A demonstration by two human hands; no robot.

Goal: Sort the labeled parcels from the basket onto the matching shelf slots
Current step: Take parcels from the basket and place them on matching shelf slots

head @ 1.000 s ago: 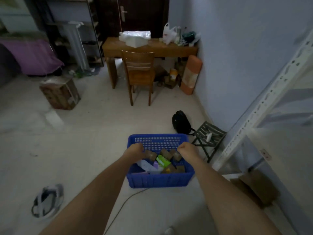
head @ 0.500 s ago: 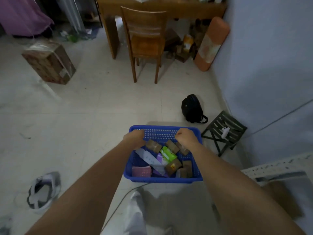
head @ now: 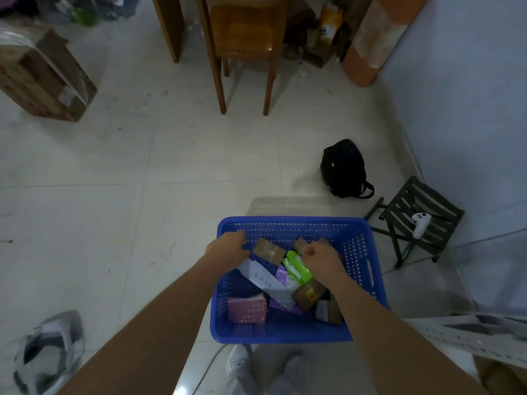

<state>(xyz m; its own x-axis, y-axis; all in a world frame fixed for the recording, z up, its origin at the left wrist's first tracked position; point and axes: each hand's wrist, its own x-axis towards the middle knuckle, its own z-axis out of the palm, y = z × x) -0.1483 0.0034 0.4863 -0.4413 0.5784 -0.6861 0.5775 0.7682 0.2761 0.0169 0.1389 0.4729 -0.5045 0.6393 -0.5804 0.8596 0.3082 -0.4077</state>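
Reaching into blue basket [head: 353, 252] on floor: left hand [head: 228, 249] fingers curled, grip unclear; right hand [head: 319, 256] curled too, cannot tell if holding. White parcel [head: 265, 280] lies slanted, long way far-left to near-right. Green pack [head: 298, 270], pink box [head: 246, 309], about four brown boxes [head: 269, 250] inside

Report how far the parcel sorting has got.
Nothing looks sorted yet: the blue basket on the floor is full of parcels. Both hands reach in, left hand beside a brown box, right hand over the green packet. Every parcel remains to be shelved.
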